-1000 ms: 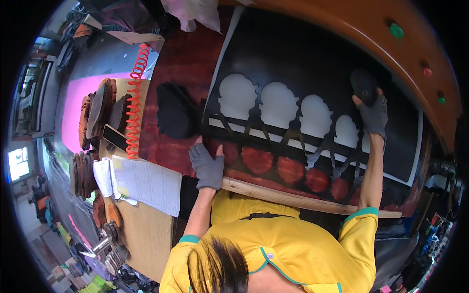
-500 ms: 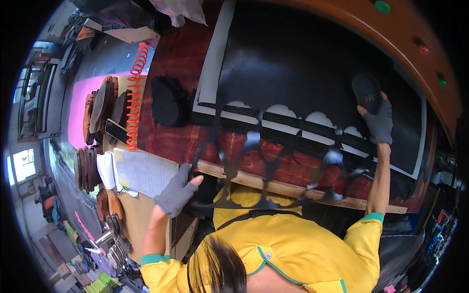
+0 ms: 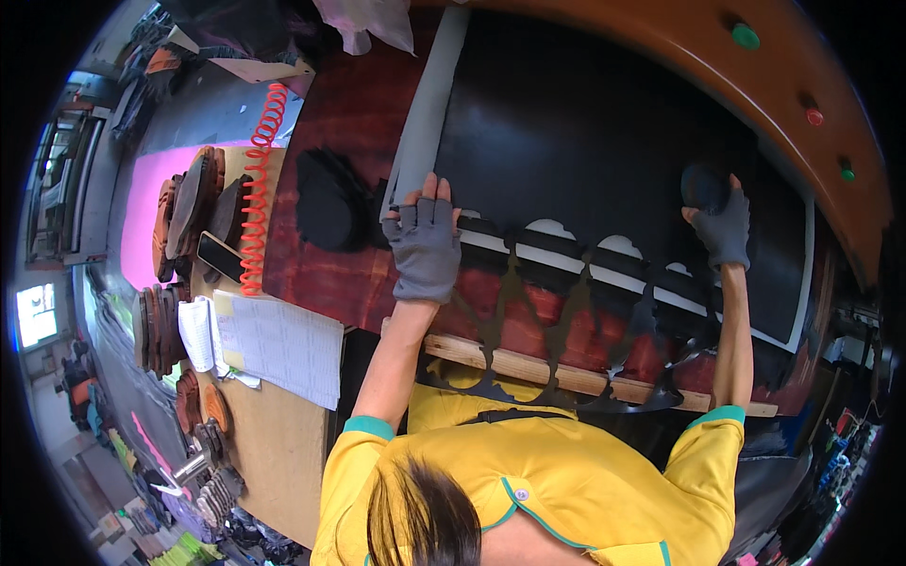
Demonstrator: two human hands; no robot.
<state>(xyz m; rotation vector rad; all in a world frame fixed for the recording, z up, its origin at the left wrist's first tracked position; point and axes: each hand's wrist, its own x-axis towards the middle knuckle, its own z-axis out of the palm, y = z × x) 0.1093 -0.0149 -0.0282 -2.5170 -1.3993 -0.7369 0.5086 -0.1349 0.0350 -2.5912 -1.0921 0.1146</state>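
Observation:
My left hand (image 3: pixel 425 247), in a grey fingerless glove, lies with fingers stretched out over the left edge of the black sheet (image 3: pixel 585 123). At the sheet's right side my right hand (image 3: pixel 725 226), gloved alike, grips a dark sole-shaped block (image 3: pixel 704 189) that rests on or just over the sheet. Curved cut-outs line the sheet's near edge, and light grey material (image 3: pixel 429 113) shows beneath it. From there a black web of cut-out scrap (image 3: pixel 557 341) hangs down over the wooden front edge (image 3: pixel 510 363). A stack of black sole-shaped pieces (image 3: pixel 328 200) sits left of my left hand.
An orange-brown machine beam (image 3: pixel 802 66) with green and red buttons arches over the far right. Left of the red work surface (image 3: pixel 321 274) hang red coiled hose (image 3: pixel 257 189), and lie a phone (image 3: pixel 220 255), paper sheets (image 3: pixel 283 340) and several brown sole-shaped pieces (image 3: pixel 192 212).
My left hand has moved up and right from the front edge onto the sheet's left side, its fingers now spread. The scrap web hangs more still. The right hand keeps its grip.

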